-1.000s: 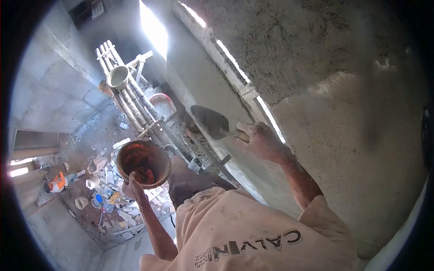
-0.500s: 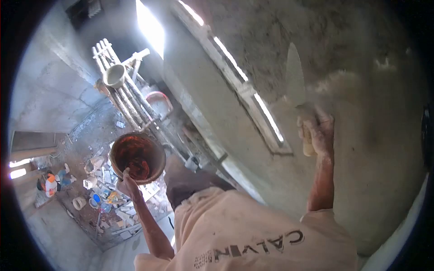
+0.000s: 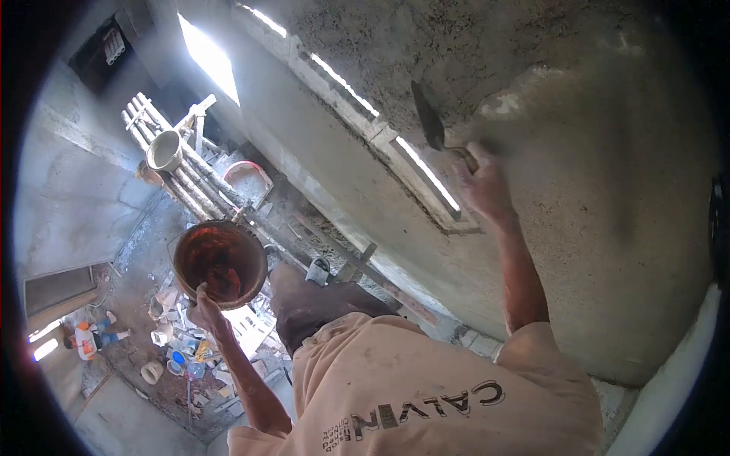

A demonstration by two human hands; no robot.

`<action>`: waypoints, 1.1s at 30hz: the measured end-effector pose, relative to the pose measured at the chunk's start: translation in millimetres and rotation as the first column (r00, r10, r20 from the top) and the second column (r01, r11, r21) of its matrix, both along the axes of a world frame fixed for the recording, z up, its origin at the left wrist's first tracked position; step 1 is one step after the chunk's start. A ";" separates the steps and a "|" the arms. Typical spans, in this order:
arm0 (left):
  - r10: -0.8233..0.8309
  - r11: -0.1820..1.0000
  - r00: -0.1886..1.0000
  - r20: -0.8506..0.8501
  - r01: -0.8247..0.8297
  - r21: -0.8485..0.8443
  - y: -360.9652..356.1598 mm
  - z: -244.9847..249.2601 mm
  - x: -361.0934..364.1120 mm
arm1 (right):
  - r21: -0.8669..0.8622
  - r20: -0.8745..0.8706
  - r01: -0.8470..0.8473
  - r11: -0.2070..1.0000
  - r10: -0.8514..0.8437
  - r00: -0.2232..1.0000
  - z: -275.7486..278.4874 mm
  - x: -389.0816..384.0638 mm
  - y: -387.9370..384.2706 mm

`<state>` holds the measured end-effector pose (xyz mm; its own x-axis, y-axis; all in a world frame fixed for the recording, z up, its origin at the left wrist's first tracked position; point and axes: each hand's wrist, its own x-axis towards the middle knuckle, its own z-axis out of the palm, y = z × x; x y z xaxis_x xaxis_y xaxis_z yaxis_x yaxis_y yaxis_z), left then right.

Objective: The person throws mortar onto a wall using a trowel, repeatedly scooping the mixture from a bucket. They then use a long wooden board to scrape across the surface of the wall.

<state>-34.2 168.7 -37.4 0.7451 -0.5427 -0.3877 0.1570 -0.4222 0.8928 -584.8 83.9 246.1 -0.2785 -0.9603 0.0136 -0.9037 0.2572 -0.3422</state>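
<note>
My left hand (image 3: 209,313) grips the rim of a round bucket (image 3: 182,267), its thumb over the edge. The bucket's inside is stained reddish brown, with a little stuff at the bottom. Closed around the handle of a pointed trowel (image 3: 429,115), my right hand (image 3: 487,186) is held up beside the wall (image 3: 563,228). The blade points up and away, close to a rough patch of mortar (image 3: 487,45); whether it touches is hard to tell. A paler wet smear (image 3: 525,91) lies on the wall just beyond that hand.
A pole scaffold (image 3: 198,186) carries another bucket (image 3: 163,150). A red-rimmed basin (image 3: 248,181) is beside it. A slotted window frame (image 3: 372,131) runs along the wall. Far below, rubble (image 3: 224,376) and containers cover the floor, and a person in orange and white (image 3: 85,340) is there.
My right hand and trowel have moved left and slightly up, and the blade has turned from its face to nearly edge-on. The bucket stays in my left hand. The view has shifted somewhat.
</note>
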 end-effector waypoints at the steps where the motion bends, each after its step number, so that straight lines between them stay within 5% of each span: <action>1: 0.000 1.000 1.000 -0.001 0.000 -0.009 -1.0 0.5 -1.3 | 0.002 -0.071 -0.006 1.000 0.006 0.997 2.8 -14.3 6.3; 9: 0.015 1.000 1.000 0.027 -0.015 -0.017 -2.9 10.8 -12.7 | 0.109 -0.186 0.256 0.960 -0.234 0.954 100.2 11.0 44.4; 14: -0.008 1.000 0.999 0.042 0.006 0.026 10.7 -14.8 -1.0 | -0.202 -0.660 -0.112 0.973 -0.051 0.749 72.7 -2.8 62.4; 16: -0.009 0.999 0.999 0.044 0.007 0.050 8.6 -6.2 -5.4 | -0.127 -0.730 -0.188 0.974 0.036 0.683 62.7 2.3 59.3; 20: -0.010 0.998 1.000 0.014 0.010 0.058 8.6 -7.8 -5.3 | 0.203 -0.531 -0.195 0.959 0.276 0.801 26.5 44.6 38.0; 22: 0.008 0.997 1.000 0.020 -0.010 0.079 2.4 11.6 -11.4 | 0.047 -0.425 -0.472 0.880 0.445 0.788 7.1 77.7 32.7; 24: -0.036 0.996 0.997 0.072 0.030 0.081 14.1 -8.4 5.0 | 0.190 0.022 -0.571 0.799 0.578 0.816 6.7 103.2 25.9; 26: -0.022 0.997 0.996 0.090 0.016 0.069 20.8 -8.9 11.1 | 0.179 0.330 -0.700 0.692 0.628 0.705 5.9 118.7 16.7; 28: 0.044 0.998 0.997 0.069 -0.047 0.041 23.9 8.7 5.7 | 0.213 0.550 -0.760 0.614 0.568 0.612 0.4 117.1 3.1; 29: 0.054 0.998 0.998 0.024 -0.053 -0.022 43.3 -37.9 29.5 | 0.270 0.621 -0.765 0.585 0.501 0.603 -6.4 104.4 -14.0; 30: 0.059 0.998 0.998 0.037 -0.059 0.019 48.1 -35.7 30.0 | 0.438 0.751 -0.636 0.636 0.131 0.647 -23.3 80.6 -34.6; 31: 0.053 0.996 0.997 0.049 -0.056 0.070 54.9 -24.6 28.7 | 0.518 0.567 -0.333 0.788 -0.024 0.823 -49.5 52.9 -53.8; 32: 0.048 0.992 0.997 0.063 -0.055 0.111 53.7 -11.6 25.7 | 0.408 0.292 0.008 0.913 -0.139 0.946 -15.1 91.2 -65.1; 33: 0.042 0.999 0.981 0.190 -0.048 0.026 41.7 24.1 5.7 | -0.009 0.249 -0.153 0.988 0.151 0.957 -74.0 34.9 -75.0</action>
<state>-28.5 210.3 -13.3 0.8301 -0.4969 -0.2529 0.0059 -0.4457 0.8951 -549.9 8.8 172.0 -0.1228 -0.9913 -0.0473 -0.8192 0.1282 -0.5591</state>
